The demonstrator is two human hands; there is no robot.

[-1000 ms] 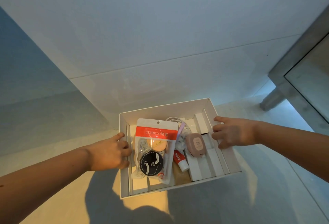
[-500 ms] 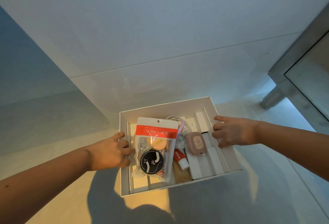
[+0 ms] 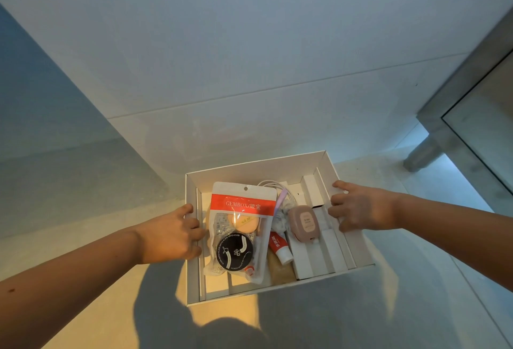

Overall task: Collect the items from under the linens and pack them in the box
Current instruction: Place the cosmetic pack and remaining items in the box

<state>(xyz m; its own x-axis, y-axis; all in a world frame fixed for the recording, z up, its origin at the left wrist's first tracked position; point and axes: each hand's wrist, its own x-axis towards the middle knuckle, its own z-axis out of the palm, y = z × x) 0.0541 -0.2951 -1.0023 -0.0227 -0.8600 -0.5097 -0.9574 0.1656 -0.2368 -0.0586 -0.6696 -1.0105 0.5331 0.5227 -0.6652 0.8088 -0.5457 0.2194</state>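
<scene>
Little has moved over the last second: the box (image 3: pixel 251 171) sits a touch further from the camera, and both arms hold the same places at its sides.

The left grip (image 3: pixel 172 233) clasps the left wall of the box, fingers curled over the rim and dipping inside. The right grip (image 3: pixel 361 211) holds the right wall the same way: its forefinger lies along the rim and the other fingers bend down into the box.

The box is white, open at the top and rests on the pale floor (image 3: pixel 83 279), close to the wall (image 3: pixel 249 57). Inside, on the left, lies a clear pouch (image 3: pixel 241 237) with a red band printed GEMBOX; through it show a peach sponge (image 3: pixel 245 223) and a black round disc (image 3: pixel 234 251). Just right of the pouch lies a red and white tube (image 3: pixel 280 247), cap toward the camera, with a tan patch (image 3: pixel 280 269) below it. A pink case (image 3: pixel 303 222) lies beside the tube, near the right grip's fingers. A white cable (image 3: pixel 270 183) loops at the back, with a lilac strip (image 3: pixel 281 199) slanting across it. White card inserts (image 3: pixel 313 192) fill the right side.

At the right edge stands a metal-framed table (image 3: pixel 460 99) with a glass top, its leg (image 3: pixel 422 155) on the floor well apart from the box. Warm light falls on the floor and the left forearm, and a dark shadow spreads at the bottom.
</scene>
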